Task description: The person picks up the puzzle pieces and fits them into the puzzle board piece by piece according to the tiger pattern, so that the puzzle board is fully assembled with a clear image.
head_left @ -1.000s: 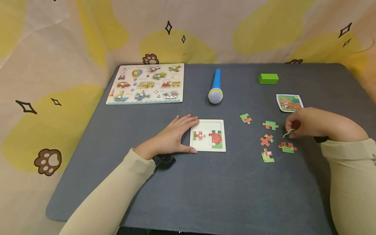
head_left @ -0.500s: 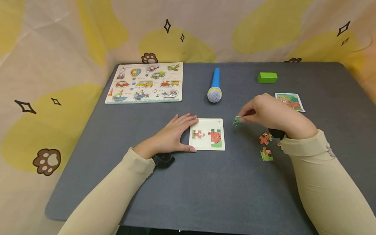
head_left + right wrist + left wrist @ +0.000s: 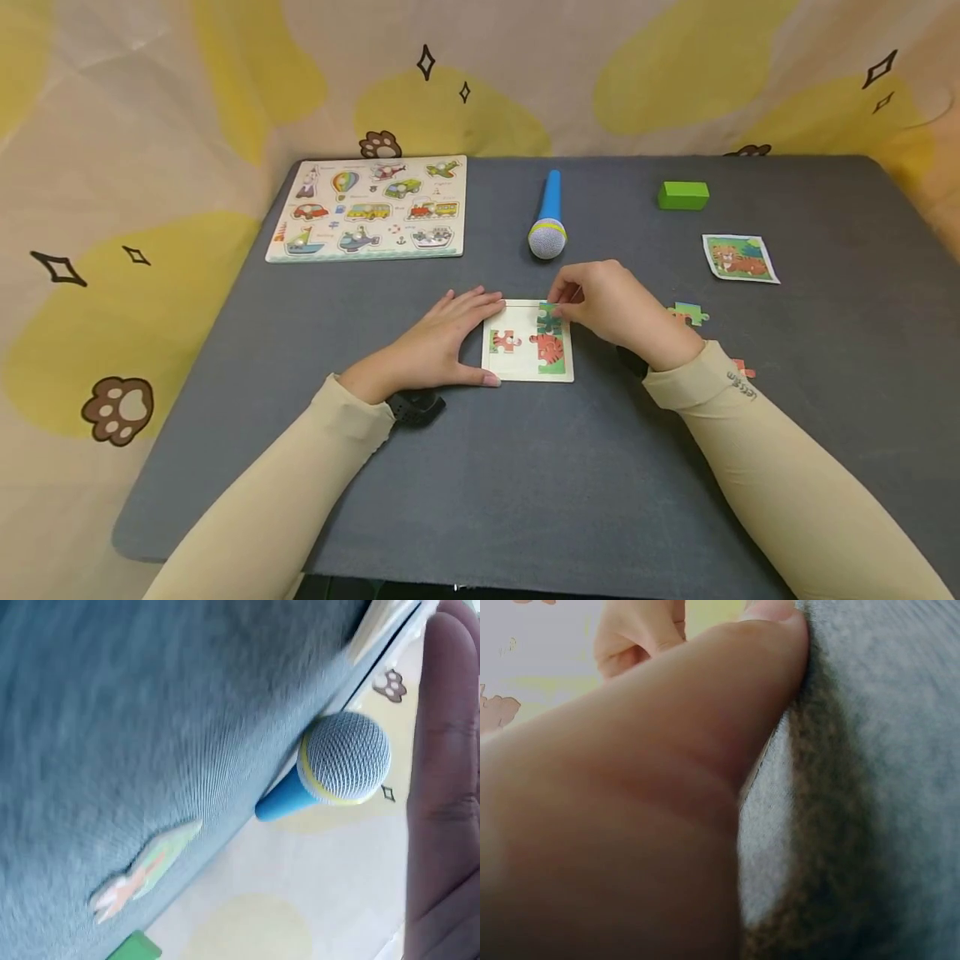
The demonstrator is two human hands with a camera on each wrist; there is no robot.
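Note:
A small white puzzle tray lies on the table. My left hand rests at its left side, fingers straight along the upper left corner and thumb near the lower left one. My right hand pinches a green jigsaw piece at the tray's upper right corner, above an orange striped piece inside the tray. Another orange piece sits at the tray's left side. In the right wrist view, fingers show at the right edge; their tips are cut off.
Loose jigsaw pieces lie partly behind my right forearm. Further back are a tiger picture card, a green block, a blue toy microphone and a vehicle puzzle board. Patterned cloth hangs behind the table.
My right hand has carried the green piece leftward from the loose pieces to the tray's upper right corner. My left hand has stayed at the tray's left side.

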